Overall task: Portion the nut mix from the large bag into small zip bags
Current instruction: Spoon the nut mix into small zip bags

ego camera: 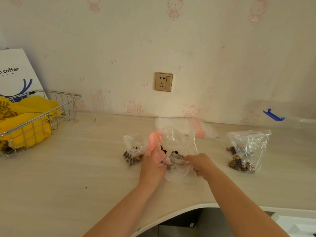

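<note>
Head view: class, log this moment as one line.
left hand: grips large bag | right hand: grips it | filled small bags: two

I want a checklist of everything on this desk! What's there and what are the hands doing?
Surface: pale desk, a few crumbs.
Job's things: large bag with nut mix in the middle; filled small bag to its left, another filled bag to its right; empty zip bags behind.
Clutter: wire basket with yellow bag, clear cup, blue clip.
Grips: left hand and right hand both hold the large bag.
Cables: nothing seen.
Surroundings: wall socket, cartoon wallpaper.
</note>
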